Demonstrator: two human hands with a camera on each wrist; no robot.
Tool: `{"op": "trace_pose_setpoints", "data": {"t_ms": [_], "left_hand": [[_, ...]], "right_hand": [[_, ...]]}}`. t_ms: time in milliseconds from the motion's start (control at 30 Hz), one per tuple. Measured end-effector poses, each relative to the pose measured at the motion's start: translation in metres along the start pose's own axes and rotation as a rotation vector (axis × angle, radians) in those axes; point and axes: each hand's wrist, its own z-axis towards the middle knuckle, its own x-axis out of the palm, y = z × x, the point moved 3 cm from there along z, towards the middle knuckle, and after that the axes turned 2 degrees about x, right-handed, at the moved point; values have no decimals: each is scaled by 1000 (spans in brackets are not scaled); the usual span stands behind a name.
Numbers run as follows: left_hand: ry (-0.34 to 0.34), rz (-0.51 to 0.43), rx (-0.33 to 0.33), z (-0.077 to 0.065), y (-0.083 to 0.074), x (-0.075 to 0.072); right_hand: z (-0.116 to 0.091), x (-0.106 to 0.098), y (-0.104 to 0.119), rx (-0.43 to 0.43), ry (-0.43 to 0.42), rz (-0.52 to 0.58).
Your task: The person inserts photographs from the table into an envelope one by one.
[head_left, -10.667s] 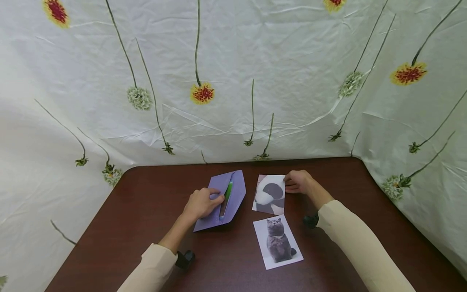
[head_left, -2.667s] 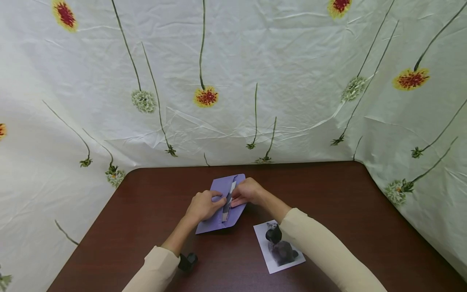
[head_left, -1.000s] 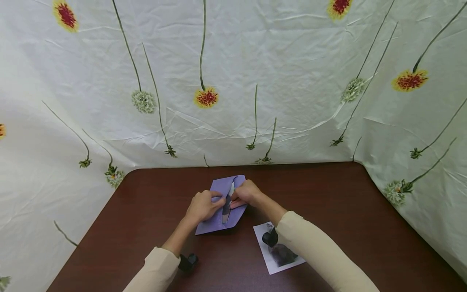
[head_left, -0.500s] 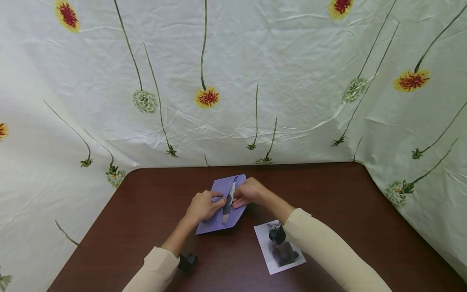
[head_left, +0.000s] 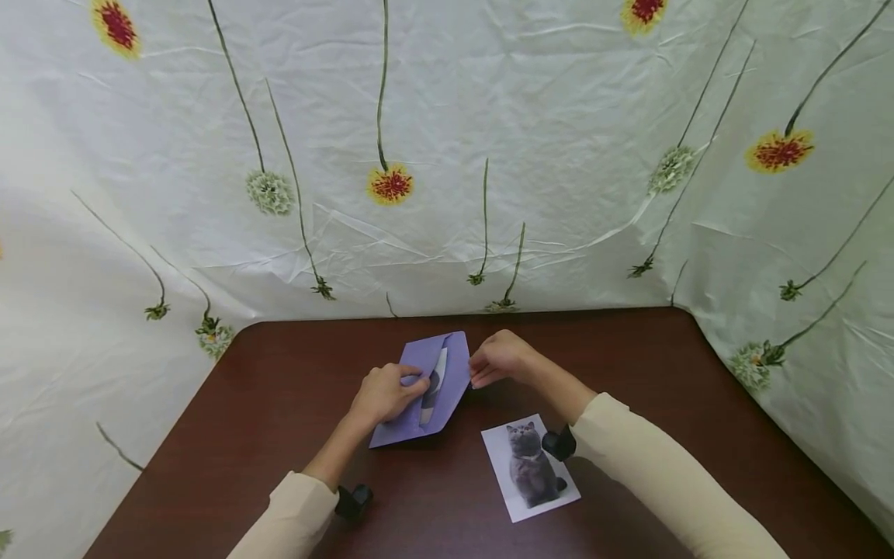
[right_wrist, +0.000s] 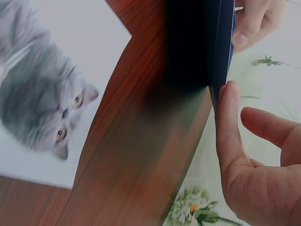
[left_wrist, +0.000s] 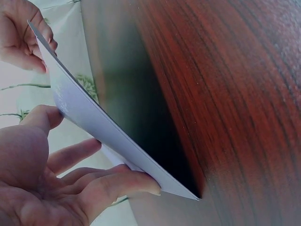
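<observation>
A lavender envelope is tilted up off the table, its pointed flap folded out to the right. My left hand grips its left part, thumb at the mouth; in the left wrist view, several fingers support the other face. Inside the mouth shows a strip of a grey-and-white photo, the rest hidden in the pocket. My right hand is at the flap's right edge. In the right wrist view a straight finger touches the envelope's edge, the thumb standing apart. Nearer lies a photo of a grey cat.
The dark red-brown wooden table ends at a back edge, beyond which hangs a white cloth printed with flowers. A black wrist camera on my right wrist overlaps the cat photo's corner in the head view.
Earlier my right hand held the panda-like photo on the table; then it was pushed into the envelope. Since half a second ago, my right hand has moved right from the mouth to the flap edge.
</observation>
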Motion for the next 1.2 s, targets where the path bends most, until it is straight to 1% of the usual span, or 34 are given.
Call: {"op": "trace_pose_setpoints", "data": {"t_ms": [267, 500, 900, 1000, 1200], "left_hand": [[14, 0, 1, 1, 1, 0], [18, 1, -7, 2, 2, -1], [34, 6, -14, 1, 3, -1], [36, 5, -16, 1, 3, -1], [33, 5, -13, 1, 2, -1]], "right_hand": [[-9, -24, -10, 13, -11, -37], [-19, -41, -18, 9, -12, -129], [-37, -61, -42, 68, 10, -253], [-41, -65, -48, 70, 13, -283], [-48, -73, -60, 89, 16, -302]]}}
